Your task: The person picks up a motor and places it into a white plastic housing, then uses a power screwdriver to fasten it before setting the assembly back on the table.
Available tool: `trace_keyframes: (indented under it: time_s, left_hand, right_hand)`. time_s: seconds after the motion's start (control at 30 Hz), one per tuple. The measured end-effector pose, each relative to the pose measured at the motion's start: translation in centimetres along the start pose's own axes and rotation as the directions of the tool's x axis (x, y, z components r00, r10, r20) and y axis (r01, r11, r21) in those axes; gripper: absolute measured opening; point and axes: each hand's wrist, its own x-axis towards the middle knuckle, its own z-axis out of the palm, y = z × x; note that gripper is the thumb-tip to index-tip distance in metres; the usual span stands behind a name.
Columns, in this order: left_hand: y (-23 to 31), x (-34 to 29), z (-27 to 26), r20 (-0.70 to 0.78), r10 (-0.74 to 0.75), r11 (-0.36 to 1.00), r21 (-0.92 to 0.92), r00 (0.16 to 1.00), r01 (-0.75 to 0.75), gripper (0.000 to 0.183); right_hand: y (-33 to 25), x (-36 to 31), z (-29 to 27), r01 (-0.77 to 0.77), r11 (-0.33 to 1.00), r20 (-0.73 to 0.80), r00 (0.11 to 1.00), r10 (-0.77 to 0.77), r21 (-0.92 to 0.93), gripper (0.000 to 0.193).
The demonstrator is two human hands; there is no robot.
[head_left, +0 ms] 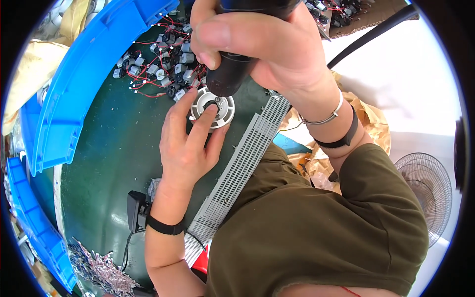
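My left hand (pixel 187 143) rests on the dark green tabletop (pixel 109 163) and pins a white round plastic part (pixel 215 110) under its fingertips. My right hand (pixel 267 44) grips a black electric screwdriver (pixel 228 74) held upright, its tip down in the centre of the white part. A black band sits on each wrist, and a silver bangle on the right one.
A pile of small motors with red and black wires (pixel 163 64) lies just beyond the white part. A blue plastic crate (pixel 74 84) stands at left. A grey perforated strip (pixel 242 163) runs along the table edge. Metal bits (pixel 99 270) lie near. A fan (pixel 428 190) stands right.
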Motion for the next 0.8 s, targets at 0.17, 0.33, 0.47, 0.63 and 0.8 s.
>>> trace_keyframes:
  time_s: [0.17, 0.33, 0.47, 0.63, 0.8]
  left_hand:
    - [0.1, 0.0, 0.0, 0.009, -0.021, 0.999, -0.030, 1.000, 0.021, 0.033]
    - [0.0, 0.2, -0.1, 0.013, 0.022, 1.000, -0.022, 1.000, -0.022, 0.035]
    - [-0.1, 0.1, -0.2, 0.021, 0.030, 1.000, 0.005, 0.999, -0.030, 0.035]
    - [-0.2, 0.0, 0.0, -0.004, 0.022, 0.999, -0.043, 1.000, -0.022, 0.034]
    - [-0.1, 0.0, 0.0, -0.007, 0.001, 0.999, -0.050, 1.000, -0.002, 0.035]
  right_hand:
    - [0.2, -0.5, -0.1, 0.083, 0.973, 0.070, 0.995, -0.070, -0.217, 0.058]
    - [-0.2, -0.1, 0.3, 0.272, 0.854, 0.168, 0.961, -0.219, -0.444, 0.048]
    - [-0.1, 0.2, 0.9, -0.019, 0.999, -0.003, 1.000, 0.019, 0.040, 0.034]
    - [0.0, 0.5, 0.1, 0.247, 0.874, 0.181, 0.966, -0.187, -0.419, 0.022]
    - [0.2, -0.1, 1.1, 0.097, 0.991, 0.053, 0.994, -0.093, -0.088, 0.019]
